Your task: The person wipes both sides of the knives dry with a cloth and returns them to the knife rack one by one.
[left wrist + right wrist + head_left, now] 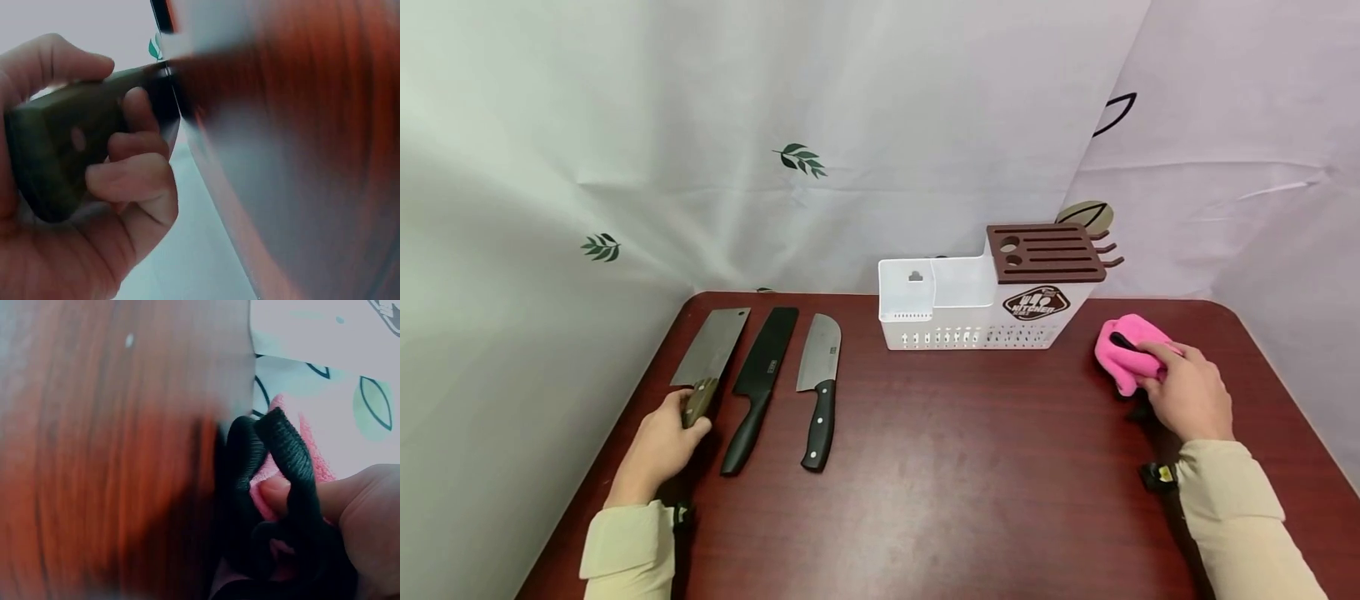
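My left hand [658, 442] grips the olive-brown handle of a cleaver [711, 346] at the table's left side, its blade pointing away from me. In the left wrist view, thumb and curled fingers wrap the handle [69, 134]. To its right lie a black knife [765, 375] and a black-handled knife with a steel blade [822, 358]. My right hand [1191, 396] holds a bunched pink cloth [1135, 333] at the far right. Ribbed black loops [294, 456] show against the cloth beside my thumb; I cannot tell what they belong to.
A white kitchen rack [958, 312] with a brown slotted top [1048, 258] stands at the back, right of centre. Brown hooks stick out from its right side. Behind the dark red table [955, 475] hangs a white curtain [887, 125] with leaf prints.
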{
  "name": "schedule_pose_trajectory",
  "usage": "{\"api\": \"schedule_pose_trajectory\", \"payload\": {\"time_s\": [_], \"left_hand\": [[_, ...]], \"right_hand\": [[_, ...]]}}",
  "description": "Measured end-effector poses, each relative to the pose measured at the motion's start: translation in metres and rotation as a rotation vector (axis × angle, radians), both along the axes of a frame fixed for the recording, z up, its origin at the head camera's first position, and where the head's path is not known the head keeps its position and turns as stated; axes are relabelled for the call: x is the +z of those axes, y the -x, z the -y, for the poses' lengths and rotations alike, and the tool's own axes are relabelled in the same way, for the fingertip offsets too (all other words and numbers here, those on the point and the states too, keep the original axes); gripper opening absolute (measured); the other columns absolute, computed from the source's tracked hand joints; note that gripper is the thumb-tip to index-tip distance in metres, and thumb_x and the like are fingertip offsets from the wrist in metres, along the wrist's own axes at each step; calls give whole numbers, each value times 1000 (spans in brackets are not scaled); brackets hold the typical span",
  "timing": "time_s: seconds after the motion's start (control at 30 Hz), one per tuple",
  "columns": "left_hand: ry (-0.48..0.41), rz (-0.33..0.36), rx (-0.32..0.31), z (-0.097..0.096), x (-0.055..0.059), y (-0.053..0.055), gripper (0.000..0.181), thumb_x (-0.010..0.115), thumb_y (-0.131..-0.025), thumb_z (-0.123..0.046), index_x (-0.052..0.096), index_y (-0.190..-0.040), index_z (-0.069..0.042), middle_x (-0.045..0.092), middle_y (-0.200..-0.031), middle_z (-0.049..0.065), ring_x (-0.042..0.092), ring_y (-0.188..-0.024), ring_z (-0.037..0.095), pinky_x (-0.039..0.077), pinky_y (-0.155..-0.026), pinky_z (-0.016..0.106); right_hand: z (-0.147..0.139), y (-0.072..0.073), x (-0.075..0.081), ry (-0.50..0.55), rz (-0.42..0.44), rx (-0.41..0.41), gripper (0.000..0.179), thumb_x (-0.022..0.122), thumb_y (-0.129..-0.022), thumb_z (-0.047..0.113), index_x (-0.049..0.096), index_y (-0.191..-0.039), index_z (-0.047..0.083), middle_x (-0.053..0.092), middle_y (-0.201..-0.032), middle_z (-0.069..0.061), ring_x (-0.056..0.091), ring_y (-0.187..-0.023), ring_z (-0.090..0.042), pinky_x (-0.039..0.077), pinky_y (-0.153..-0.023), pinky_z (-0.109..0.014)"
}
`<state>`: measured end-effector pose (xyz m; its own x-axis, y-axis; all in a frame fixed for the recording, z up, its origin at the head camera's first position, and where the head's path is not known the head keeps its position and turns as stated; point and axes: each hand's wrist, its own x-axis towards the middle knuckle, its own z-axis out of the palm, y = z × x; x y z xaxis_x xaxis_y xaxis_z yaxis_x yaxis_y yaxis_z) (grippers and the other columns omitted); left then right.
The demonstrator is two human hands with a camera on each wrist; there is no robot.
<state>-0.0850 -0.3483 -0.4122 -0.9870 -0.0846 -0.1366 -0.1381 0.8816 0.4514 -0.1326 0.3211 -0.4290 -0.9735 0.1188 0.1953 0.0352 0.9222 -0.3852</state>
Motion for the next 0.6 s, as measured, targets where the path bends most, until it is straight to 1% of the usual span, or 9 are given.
{"api": "schedule_pose_trajectory", "payload": {"time_s": [0.13, 0.23, 0.4, 0.5, 0.6], "left_hand": [[-18, 25, -14, -1, -2, -2, 63, 47, -102, -18, 21, -147, 18, 49, -127, 42, 56, -106, 47, 47, -85, 59], [-24, 29, -13, -2, -3, -5, 63, 45, -103, -17, 18, -148, 19, 45, -131, 43, 54, -110, 49, 45, -88, 61], [-10, -20, -5, -3, 1, -8, 63, 46, -102, -15, 19, -148, 18, 46, -129, 41, 54, -107, 48, 45, -87, 61], [2, -53, -11, -4, 6, -10, 63, 48, -101, -14, 21, -148, 17, 46, -129, 41, 53, -106, 49, 44, -87, 62], [14, -101, -24, -9, 12, -12, 61, 50, -101, -12, 24, -148, 16, 46, -130, 39, 53, -107, 49, 43, -88, 62]], "right_hand": [[3, -6, 4, 22, -80, -27, 44, 69, -85, 4, 61, -129, 4, 46, -131, -38, 44, -109, -62, 38, -79, -75], [5, -10, 7, 33, -157, -41, 41, 69, -85, 2, 63, -125, 2, 48, -130, -38, 45, -108, -62, 37, -81, -75], [7, -19, 14, 48, -303, -60, 39, 67, -83, -1, 65, -122, 0, 51, -129, -36, 46, -107, -62, 36, -83, -74], [10, -23, 20, 66, -395, -61, 38, 67, -82, -1, 67, -120, -1, 54, -130, -33, 48, -106, -61, 35, -83, -74], [15, -27, 26, 91, -488, -41, 37, 68, -82, 0, 68, -119, -1, 56, -130, -32, 49, -106, -59, 36, -83, -70]]}}
